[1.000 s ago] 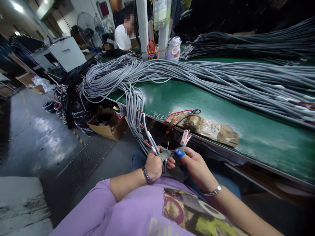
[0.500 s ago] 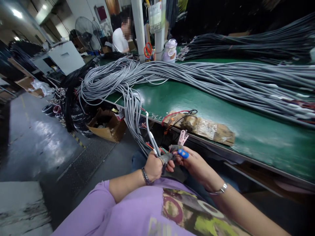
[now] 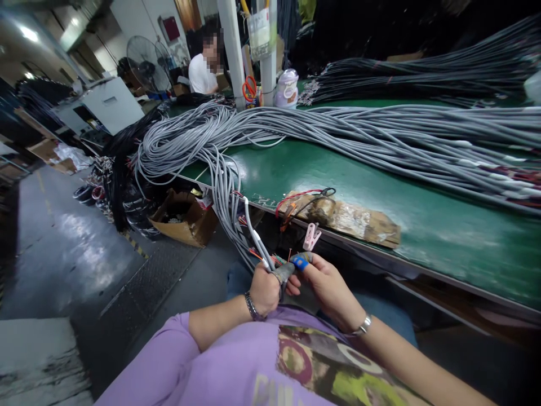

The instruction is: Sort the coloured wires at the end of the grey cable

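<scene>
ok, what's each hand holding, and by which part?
Left hand: gray cables, gripped near their ends. Right hand: fingertips at the left thumb; too small to tell whether they pinch anything.

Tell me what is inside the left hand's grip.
Grey cables run into the left hand, with coloured wires showing just above it. The part inside the grip is covered and cannot be seen.

Cables (image 3: 321,125) on the bench (image 3: 439,231), behind the board (image 3: 353,223)
</scene>
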Demonstrator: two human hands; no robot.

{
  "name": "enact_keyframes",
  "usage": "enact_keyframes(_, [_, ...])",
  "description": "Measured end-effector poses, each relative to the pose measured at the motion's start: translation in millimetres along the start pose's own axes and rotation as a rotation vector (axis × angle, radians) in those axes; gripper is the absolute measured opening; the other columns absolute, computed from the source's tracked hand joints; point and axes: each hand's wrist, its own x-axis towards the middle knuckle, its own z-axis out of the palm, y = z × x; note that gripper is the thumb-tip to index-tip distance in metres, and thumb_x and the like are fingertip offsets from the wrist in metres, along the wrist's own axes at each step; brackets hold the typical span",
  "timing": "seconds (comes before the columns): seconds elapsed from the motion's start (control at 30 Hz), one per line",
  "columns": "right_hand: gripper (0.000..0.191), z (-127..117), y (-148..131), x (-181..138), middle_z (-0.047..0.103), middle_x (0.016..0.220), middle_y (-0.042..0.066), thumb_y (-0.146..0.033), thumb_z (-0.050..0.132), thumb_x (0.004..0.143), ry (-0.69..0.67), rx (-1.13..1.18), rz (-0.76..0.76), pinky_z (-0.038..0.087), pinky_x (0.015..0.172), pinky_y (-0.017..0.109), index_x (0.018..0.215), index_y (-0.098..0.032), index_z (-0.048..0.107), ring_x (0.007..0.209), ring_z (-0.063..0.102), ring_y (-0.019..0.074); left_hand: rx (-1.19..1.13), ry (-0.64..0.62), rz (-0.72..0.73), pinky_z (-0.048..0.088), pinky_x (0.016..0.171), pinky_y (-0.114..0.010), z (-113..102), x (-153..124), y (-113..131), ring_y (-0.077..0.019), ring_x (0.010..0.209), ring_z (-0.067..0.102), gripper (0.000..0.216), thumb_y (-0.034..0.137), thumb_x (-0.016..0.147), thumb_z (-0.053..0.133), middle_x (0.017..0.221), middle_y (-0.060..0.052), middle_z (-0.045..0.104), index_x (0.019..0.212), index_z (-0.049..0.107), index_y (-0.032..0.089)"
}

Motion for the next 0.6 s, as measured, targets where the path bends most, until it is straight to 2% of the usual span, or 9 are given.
enact_keyframes(0.17, [0.025, -15, -4, 0, 0.06, 0.06, 0.0, -0.043, 0.068, 0.078, -0.087, 0.098, 0.033, 0.048, 0.057, 0.033, 0.074, -0.02, 0.057, 0.055, 0.057, 0.0162, -0.053, 0.006, -0.009, 0.036, 0.035, -0.019, -2, 0, 5, -0.0093, 0.034, 0.05, 0.045, 0.053, 0.057, 0.076, 0.047, 0.0, 0.059, 0.066, 0.053, 0.015])
enact_keyframes(0.27, [0.028, -36, -7, 6, 0.066, 0.075, 0.003, -0.046, 0.072, 0.072, -0.028, 0.204, 0.078, 0.051, 0.064, 0.029, 0.077, -0.02, 0.066, 0.066, 0.06, 0.0152, -0.116, -0.013, -0.01, 0.036, 0.034, -0.019, -5, 0, 10, -0.0097, 0.033, 0.049, 0.044, 0.05, 0.056, 0.077, 0.047, 0.0, 0.059, 0.065, 0.053, 0.015])
enact_keyframes(0.37, [0.037, -48, -13, 17, 0.068, 0.078, 0.004, -0.058, 0.069, 0.071, 0.009, 0.223, 0.1, 0.051, 0.061, 0.028, 0.076, -0.022, 0.068, 0.065, 0.06, 0.015, -0.141, -0.079, -0.026, 0.037, 0.033, -0.02, -5, 0, 14, -0.01, 0.033, 0.05, 0.04, 0.046, 0.058, 0.078, 0.047, 0.0, 0.059, 0.065, 0.055, 0.014])
enact_keyframes(0.47, [0.039, -45, -22, 26, 0.062, 0.066, 0.001, -0.059, 0.07, 0.07, 0.027, 0.081, -0.017, 0.047, 0.055, 0.025, 0.075, -0.021, 0.068, 0.057, 0.053, 0.0125, -0.135, -0.152, -0.056, 0.038, 0.034, -0.02, 2, -1, 21, -0.0104, 0.033, 0.05, 0.039, 0.044, 0.058, 0.078, 0.047, -0.001, 0.059, 0.066, 0.057, 0.013])
enact_keyframes(0.6, [0.038, -35, -28, 30, 0.058, 0.058, 0.0, -0.057, 0.068, 0.073, 0.218, -0.175, -0.264, 0.041, 0.051, 0.025, 0.065, -0.02, 0.064, 0.052, 0.048, 0.0116, -0.136, -0.164, -0.079, 0.037, 0.034, -0.02, 17, -2, 32, -0.0107, 0.034, 0.051, 0.041, 0.044, 0.054, 0.08, 0.047, -0.002, 0.059, 0.065, 0.058, 0.012])
